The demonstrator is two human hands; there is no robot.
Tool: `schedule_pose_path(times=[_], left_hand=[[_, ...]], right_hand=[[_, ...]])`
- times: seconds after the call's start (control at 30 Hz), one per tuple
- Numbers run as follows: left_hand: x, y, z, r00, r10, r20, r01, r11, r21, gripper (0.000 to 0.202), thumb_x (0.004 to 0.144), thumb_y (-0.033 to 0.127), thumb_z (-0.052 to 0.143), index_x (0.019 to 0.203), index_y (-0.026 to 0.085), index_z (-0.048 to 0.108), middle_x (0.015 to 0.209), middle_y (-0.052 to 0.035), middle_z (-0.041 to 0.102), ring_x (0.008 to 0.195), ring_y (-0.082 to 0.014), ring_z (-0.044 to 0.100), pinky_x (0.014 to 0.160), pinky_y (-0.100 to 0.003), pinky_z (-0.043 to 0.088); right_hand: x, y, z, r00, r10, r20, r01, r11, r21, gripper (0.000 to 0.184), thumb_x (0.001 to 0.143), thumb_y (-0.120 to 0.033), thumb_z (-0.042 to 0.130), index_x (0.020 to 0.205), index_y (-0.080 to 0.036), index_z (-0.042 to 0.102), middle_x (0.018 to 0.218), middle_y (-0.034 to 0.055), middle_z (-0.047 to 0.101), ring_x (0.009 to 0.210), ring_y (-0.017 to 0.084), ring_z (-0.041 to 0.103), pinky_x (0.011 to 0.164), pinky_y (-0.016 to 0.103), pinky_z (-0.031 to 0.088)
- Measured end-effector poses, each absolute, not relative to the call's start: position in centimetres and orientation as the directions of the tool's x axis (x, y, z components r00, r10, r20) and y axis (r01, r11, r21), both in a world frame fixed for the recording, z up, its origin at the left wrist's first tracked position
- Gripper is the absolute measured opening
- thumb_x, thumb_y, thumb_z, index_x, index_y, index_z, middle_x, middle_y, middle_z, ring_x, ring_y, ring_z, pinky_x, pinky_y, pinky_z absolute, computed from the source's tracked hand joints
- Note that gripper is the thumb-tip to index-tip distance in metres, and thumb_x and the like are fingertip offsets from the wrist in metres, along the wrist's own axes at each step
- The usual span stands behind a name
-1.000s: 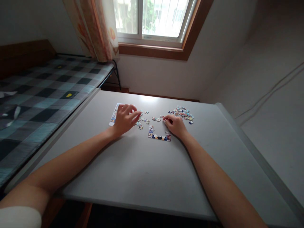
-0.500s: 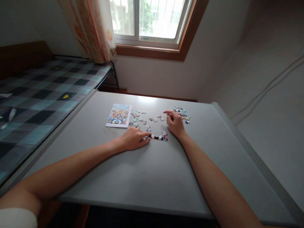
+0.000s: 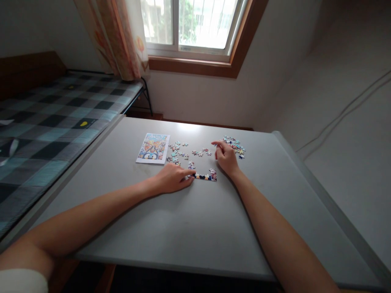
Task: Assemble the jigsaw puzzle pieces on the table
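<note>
My left hand (image 3: 173, 179) rests on the grey table (image 3: 183, 228), fingers curled, its fingertips pressing the left end of a short joined strip of puzzle pieces (image 3: 205, 176). My right hand (image 3: 225, 156) hovers just right of that strip, index finger stretched toward a heap of loose pieces (image 3: 234, 145); it holds nothing I can see. A scatter of single pieces (image 3: 183, 154) lies between the two hands. The printed puzzle picture card (image 3: 153, 148) lies flat to the left.
A bed with a checked blue mattress (image 3: 51, 130) runs along the table's left edge. A window (image 3: 187, 24) with a curtain (image 3: 116, 36) faces me. A white wall (image 3: 336, 101) stands on the right.
My left hand left the picture card and came down to the joined strip's left end. My right hand lifted off the strip and now points toward the heap.
</note>
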State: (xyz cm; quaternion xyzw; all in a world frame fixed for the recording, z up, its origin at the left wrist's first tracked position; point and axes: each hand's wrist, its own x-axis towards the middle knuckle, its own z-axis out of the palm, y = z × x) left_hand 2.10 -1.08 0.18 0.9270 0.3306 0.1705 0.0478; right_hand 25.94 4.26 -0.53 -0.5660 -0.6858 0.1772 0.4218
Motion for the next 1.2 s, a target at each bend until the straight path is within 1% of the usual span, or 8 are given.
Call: schedule_pose_path(times=[0.13,0.3,0.5,0.6,0.7,0.97,1.2], left_hand=[[2.09,-1.06,0.12,0.722,0.64,0.263,0.605,-0.768,0.209,0.032,0.091,0.035,0.046,0.112,0.023,0.068,0.062,-0.0019,0.07,0.056,-0.0147,0.064,0.053,-0.022,0.04],[2.05,-1.03,0.02,0.722,0.629,0.287,0.595,-0.777,0.206,0.032,0.091,0.035,0.047,0.111,0.023,0.069,0.062,-0.0019,0.069,0.055,-0.0132,0.064,0.052,-0.021,0.039],[2.14,-1.02,-0.01,0.719,0.631,0.292,0.597,-0.775,0.204,0.031,0.091,0.035,0.047,0.11,0.023,0.069,0.06,-0.0016,0.068,0.053,-0.0132,0.063,0.051,-0.021,0.038],[2.16,-1.01,-0.04,0.718,0.631,0.294,0.599,-0.775,0.201,0.031,0.091,0.035,0.047,0.11,0.023,0.069,0.059,-0.0016,0.068,0.053,-0.0135,0.063,0.052,-0.021,0.038],[2.14,-1.0,-0.06,0.719,0.632,0.291,0.599,-0.775,0.201,0.031,0.091,0.035,0.047,0.11,0.024,0.069,0.059,-0.0013,0.068,0.054,-0.0133,0.063,0.052,-0.021,0.037],[2.18,-1.04,0.05,0.718,0.639,0.278,0.608,-0.769,0.198,0.031,0.091,0.035,0.047,0.111,0.024,0.069,0.06,-0.0013,0.068,0.055,-0.014,0.064,0.052,-0.022,0.037],[2.22,-1.01,0.15,0.718,0.644,0.266,0.613,-0.765,0.199,0.032,0.091,0.035,0.046,0.112,0.024,0.068,0.06,-0.0014,0.069,0.055,-0.0143,0.063,0.053,-0.022,0.039]], right_hand=[[26.02,4.33,-0.66,-0.032,0.921,0.389,0.645,0.316,-0.696,0.034,0.085,-0.022,0.037,0.101,-0.016,0.066,0.051,-0.0023,0.051,0.05,0.015,0.05,0.062,0.027,0.042],[26.04,4.33,-0.74,-0.05,0.914,0.402,0.676,0.328,-0.66,0.033,0.083,-0.021,0.039,0.099,-0.016,0.068,0.053,-0.0008,0.054,0.051,0.016,0.05,0.06,0.027,0.04],[25.99,4.3,-0.86,0.027,0.914,0.405,0.798,0.224,-0.559,0.031,0.079,-0.022,0.044,0.095,-0.018,0.07,0.066,0.0037,0.064,0.061,0.018,0.057,0.068,0.028,0.043],[25.9,4.22,-0.82,0.026,0.923,0.384,0.844,0.186,-0.503,0.03,0.08,-0.024,0.046,0.094,-0.019,0.071,0.066,0.0039,0.065,0.063,0.019,0.058,0.069,0.029,0.043],[25.82,4.12,-0.77,0.006,0.925,0.38,0.869,0.183,-0.46,0.028,0.081,-0.025,0.046,0.093,-0.021,0.071,0.066,0.0036,0.065,0.064,0.019,0.059,0.068,0.028,0.043],[25.73,3.99,-0.69,-0.029,0.939,0.342,0.897,0.175,-0.405,0.026,0.082,-0.028,0.048,0.091,-0.023,0.072,0.068,0.0029,0.068,0.064,0.018,0.059,0.066,0.027,0.041],[25.69,3.96,-0.69,-0.045,0.947,0.318,0.905,0.173,-0.388,0.025,0.083,-0.029,0.048,0.091,-0.024,0.072,0.07,0.0024,0.068,0.063,0.017,0.059,0.063,0.027,0.04]])
